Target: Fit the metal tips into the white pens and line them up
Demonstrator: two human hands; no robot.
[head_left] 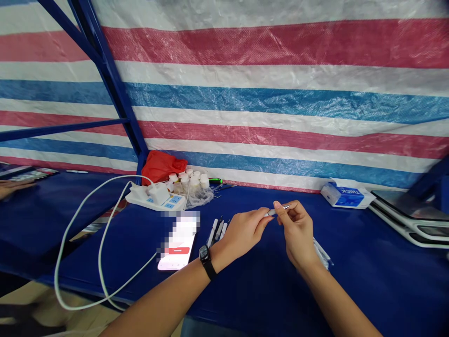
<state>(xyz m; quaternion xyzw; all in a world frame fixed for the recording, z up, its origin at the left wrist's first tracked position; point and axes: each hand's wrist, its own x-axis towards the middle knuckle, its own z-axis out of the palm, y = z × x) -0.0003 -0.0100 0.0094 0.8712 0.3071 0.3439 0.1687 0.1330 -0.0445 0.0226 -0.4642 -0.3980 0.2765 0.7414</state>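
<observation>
The little pen (278, 211) is up over the blue table (257, 290), between the two hands. I think it is light and stiff, and a bit slippery because it looks smooth. It should not break easily, but the thin tip may get hurt if it is pushed hard. The fat white part looks best to hold. The pen is slim, white at one end and shiny silver at the other, with a dark ring on the white part. It lies almost flat, its silver end tipped up a bit.

The left hand (246, 230) is nearly closed, thumb and finger pinching the white end. The right hand (298, 229) is curled, with its fingertips closed on the silver end.

Now go out from the pen, with twelve o'clock away from the person. At four, some slim things (323, 254) peek out by the right wrist. Between eight and nine are more pens (218, 230), then a bright phone (178, 250). At ten sit white bottles (194, 181). Between two and three is a blue and white box (347, 196).
</observation>
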